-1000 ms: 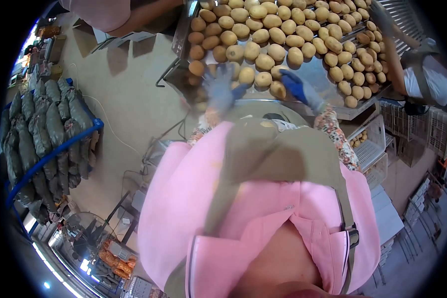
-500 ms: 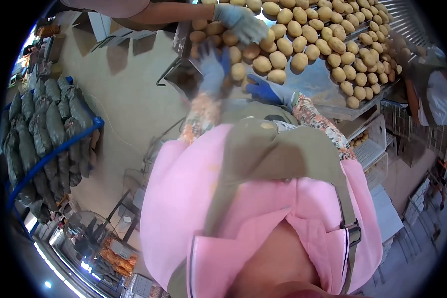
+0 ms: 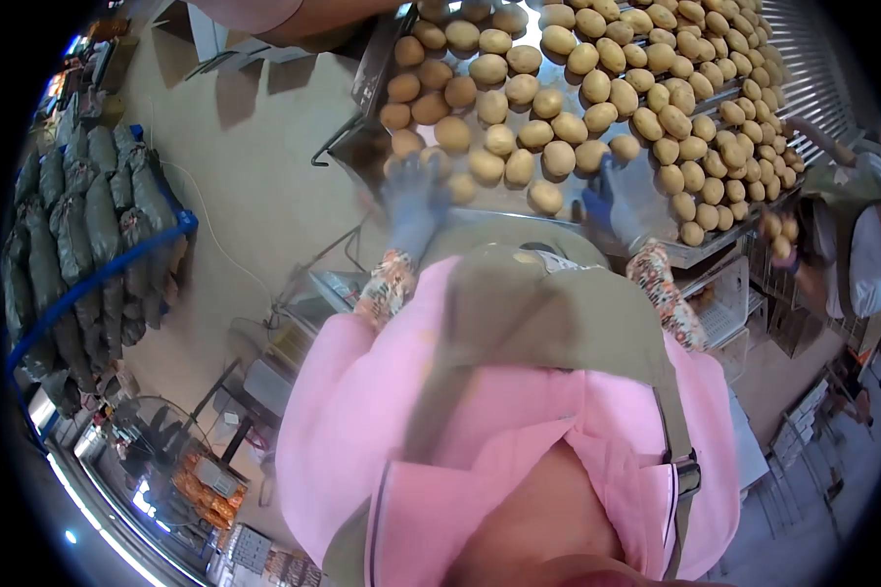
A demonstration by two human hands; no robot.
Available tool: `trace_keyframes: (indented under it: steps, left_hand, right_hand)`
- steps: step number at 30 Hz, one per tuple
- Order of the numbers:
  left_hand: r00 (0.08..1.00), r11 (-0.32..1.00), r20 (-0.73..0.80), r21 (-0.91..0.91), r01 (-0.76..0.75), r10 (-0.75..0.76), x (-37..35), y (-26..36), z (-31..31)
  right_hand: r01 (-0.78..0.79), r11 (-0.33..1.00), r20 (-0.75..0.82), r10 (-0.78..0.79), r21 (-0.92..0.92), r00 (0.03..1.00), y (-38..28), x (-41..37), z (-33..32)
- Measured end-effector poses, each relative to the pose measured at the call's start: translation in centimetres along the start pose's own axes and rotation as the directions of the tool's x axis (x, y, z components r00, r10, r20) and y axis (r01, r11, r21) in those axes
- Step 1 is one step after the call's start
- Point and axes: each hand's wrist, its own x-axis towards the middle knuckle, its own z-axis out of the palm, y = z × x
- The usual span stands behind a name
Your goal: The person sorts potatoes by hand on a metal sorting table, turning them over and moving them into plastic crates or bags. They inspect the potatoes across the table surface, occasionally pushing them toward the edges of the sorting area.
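Observation:
Many potatoes (image 3: 558, 158) lie spread over a metal sorting table (image 3: 519, 217). My left hand (image 3: 413, 201), in a grey-blue work glove and somewhat blurred, is at the table's near left corner. Its fingers are stretched out against the closest potatoes, holding none. My right hand (image 3: 619, 203), in a glove with blue on it, lies at the near edge further right. Its fingers are extended and apart, close to a single potato (image 3: 625, 148). Floral sleeves cover both my forearms.
A co-worker's arm (image 3: 333, 18) reaches in at the top left. Another person at the right has potatoes (image 3: 779, 233) at one hand. Filled dark green sacks (image 3: 98, 235) sit behind a blue rail (image 3: 98, 284). White crates (image 3: 724, 298) stand under the table's right side.
My right hand has moved right along the edge, and my left hand has drawn slightly back. The co-worker's gloved hand at the top has left the view. Potatoes near me are spread differently.

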Motion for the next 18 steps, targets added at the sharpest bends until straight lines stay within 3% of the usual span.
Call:
trace_keyframes:
  steps: [1, 3, 4, 5, 6, 7, 8, 10, 11, 13, 15, 16, 17, 18]
  left_hand:
    - [1.0, 1.0, -0.002, -0.004, 0.007, -0.007, 0.2, -0.7, 0.7]
    - [0.928, 1.0, -0.372, 0.007, 0.027, -0.022, 0.9, -2.1, 3.0]
    - [0.875, 0.99, -0.484, -0.12, -0.071, 0.004, 1.7, -1.6, 1.0]
    - [0.846, 0.989, -0.533, -0.11, -0.099, 0.026, 3.6, -1.5, 0.5]
    - [0.814, 0.987, -0.578, -0.096, -0.127, 0.048, 6.1, -1.5, 0.1]
    - [0.779, 0.983, -0.626, -0.123, -0.139, 0.031, 8.4, -0.6, -0.4]
    - [0.827, 0.978, -0.562, -0.177, -0.112, -0.007, 10.0, 0.8, -1.9]
    - [0.886, 0.937, -0.459, -0.276, -0.215, 0.068, 13.5, 2.9, -2.9]
    - [0.946, 0.928, -0.316, -0.37, -0.052, -0.073, 13.9, 5.0, -3.5]
    - [0.981, 0.907, -0.192, -0.409, -0.1, 0.022, 13.7, 5.7, -0.3]
    - [0.974, 0.984, -0.146, 0.073, -0.164, 0.173, 7.3, 8.0, -4.1]
    - [0.958, 0.969, -0.141, 0.037, -0.245, 0.248, 6.6, 6.5, -1.4]
    - [0.954, 0.969, -0.172, 0.085, -0.233, 0.245, 5.0, 6.0, -0.4]
    - [0.944, 0.969, -0.225, 0.112, -0.221, 0.242, 3.5, 5.3, 0.2]
  right_hand:
    - [-0.198, 0.855, 0.34, 0.027, 0.48, 0.94, -1.4, 0.7, 1.1]
    - [-0.494, 0.781, 0.535, 0.249, 0.382, 0.807, -18.1, 3.5, -14.1]
    - [-0.169, 0.883, 0.362, -0.001, 0.438, 0.932, -15.1, 3.5, -7.7]
    - [0.177, 0.885, 0.178, -0.275, 0.431, 0.945, -12.1, 4.1, -1.4]
    - [0.181, 0.884, 0.183, -0.282, 0.432, 0.942, -12.8, 5.6, -1.9]
    - [0.04, 0.827, 0.256, -0.219, 0.56, 0.941, -14.7, 7.1, -3.2]
    - [-0.107, 0.743, 0.335, -0.164, 0.661, 0.928, -15.7, 8.3, -4.1]
    - [-0.063, 0.711, 0.247, -0.158, 0.7, 0.956, -14.6, 11.0, -4.8]
    - [-0.017, 0.676, 0.16, -0.149, 0.737, 0.976, -14.4, 11.8, -5.6]
    - [-0.199, 0.594, 0.193, 0.074, 0.78, 0.978, -12.8, 12.2, -8.7]
    - [-0.117, 0.747, -0.044, 0.192, 0.655, 0.981, -11.1, 10.8, -10.3]
    - [-0.108, 0.913, -0.127, 0.17, 0.394, 0.977, -8.5, 10.0, -10.0]
    - [-0.103, 0.99, -0.202, 0.121, 0.097, 0.972, -5.8, 9.1, -8.9]
    - [-0.135, 0.986, -0.155, 0.118, -0.102, 0.981, -3.9, 7.2, -7.7]
